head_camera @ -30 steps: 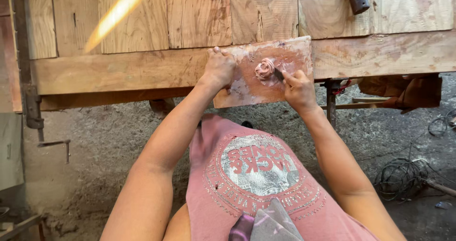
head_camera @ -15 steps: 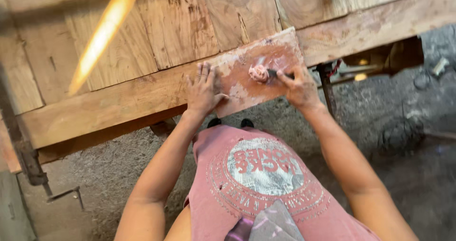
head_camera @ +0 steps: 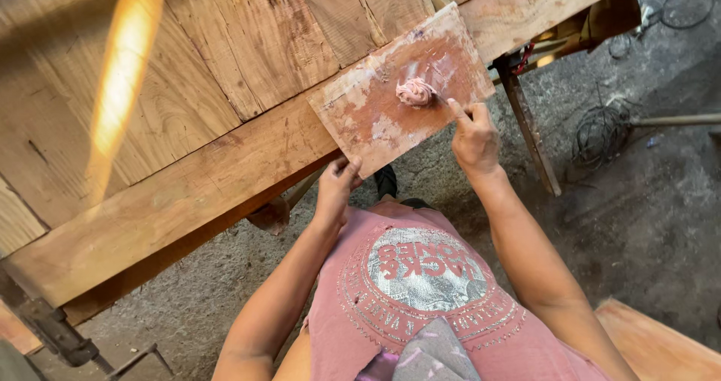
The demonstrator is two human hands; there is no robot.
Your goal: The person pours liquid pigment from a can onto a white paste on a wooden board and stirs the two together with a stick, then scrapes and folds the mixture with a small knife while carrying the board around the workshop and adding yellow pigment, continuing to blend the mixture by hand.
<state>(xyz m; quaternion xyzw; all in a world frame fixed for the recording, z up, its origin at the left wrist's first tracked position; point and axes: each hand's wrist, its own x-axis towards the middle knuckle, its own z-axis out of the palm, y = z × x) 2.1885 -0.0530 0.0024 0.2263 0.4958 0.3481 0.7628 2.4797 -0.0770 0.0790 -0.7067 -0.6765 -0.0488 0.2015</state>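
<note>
Wooden workbench (head_camera: 188,178) bears a smeared board (head_camera: 402,88) with a pink putty lump (head_camera: 415,92).

Single view only: head-worn camera, looking steeply down past the wearer's pink printed shirt (head_camera: 420,291) and both forearms. It faces forward onto the edge of the bare plank-topped wooden bench (head_camera: 188,163), horizon rolled so the bench edge runs diagonally from lower left to upper right. Range is close, about arm's reach; grey dirt floor (head_camera: 638,201) fills the right side below the bench.
</note>
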